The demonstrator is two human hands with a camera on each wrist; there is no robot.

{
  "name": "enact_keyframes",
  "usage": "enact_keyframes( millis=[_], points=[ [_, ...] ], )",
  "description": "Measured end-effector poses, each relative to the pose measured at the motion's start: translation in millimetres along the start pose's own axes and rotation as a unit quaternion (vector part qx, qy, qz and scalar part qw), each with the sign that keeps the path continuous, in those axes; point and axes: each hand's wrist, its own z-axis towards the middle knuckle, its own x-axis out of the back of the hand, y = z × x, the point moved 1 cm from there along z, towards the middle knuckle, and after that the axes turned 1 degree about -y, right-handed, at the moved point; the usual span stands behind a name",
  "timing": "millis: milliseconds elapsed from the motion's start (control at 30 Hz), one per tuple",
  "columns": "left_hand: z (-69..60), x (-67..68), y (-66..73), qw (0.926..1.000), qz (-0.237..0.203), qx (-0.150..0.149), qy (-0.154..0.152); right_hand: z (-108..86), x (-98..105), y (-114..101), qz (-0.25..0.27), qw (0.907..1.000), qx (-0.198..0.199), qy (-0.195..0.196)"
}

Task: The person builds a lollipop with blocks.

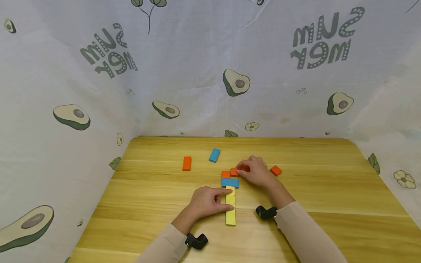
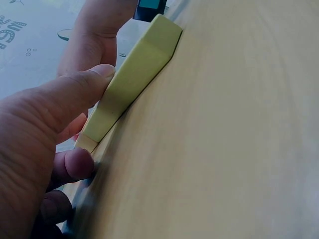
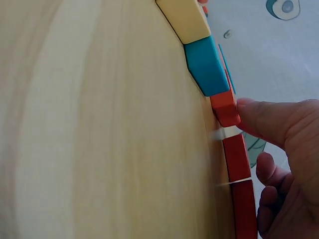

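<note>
A short line of flat blocks lies on the table. My left hand [image 1: 205,201] has its thumb on the long yellow block [image 1: 231,215] and its index finger at the small pale-yellow block [image 1: 231,189]. Beyond these, a blue block [image 1: 229,183] lies crosswise, with a small orange block [image 1: 225,174] at its far left. At its far right, my right hand [image 1: 256,171] pinches another small orange block [image 3: 224,107]; the right wrist view shows the thumb on it, the index fingertip largely hidden. More orange shows partly behind the right fingers.
At the back left lie an orange block [image 1: 186,163] and a blue block [image 1: 215,155]. An orange block [image 1: 276,170] sits right of the right hand. The wooden table [image 1: 148,204] meets a printed curtain [image 1: 197,73] behind. Each wrist wears a black camera.
</note>
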Motion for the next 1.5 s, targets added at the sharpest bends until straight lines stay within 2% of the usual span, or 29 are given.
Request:
enact_keyframes(
  millis=[500,1000,1500],
  points=[
    [0.7,-6.6,3.6,0.9999,0.006,0.007,0.009,-2.2,-2.3,5.7,-0.002,0.9999,0.015,-0.005],
    [-9.8,-9.5,-0.5,0.9999,0.015,-0.001,0.004,-13.5,-12.1,2.2,-0.004,0.9999,0.012,-0.004],
    [-9.3,-10.5,2.7,0.9998,0.014,-0.002,0.012,-13.5,-9.6,6.2,-0.004,0.9997,0.021,-0.01]
  ],
)
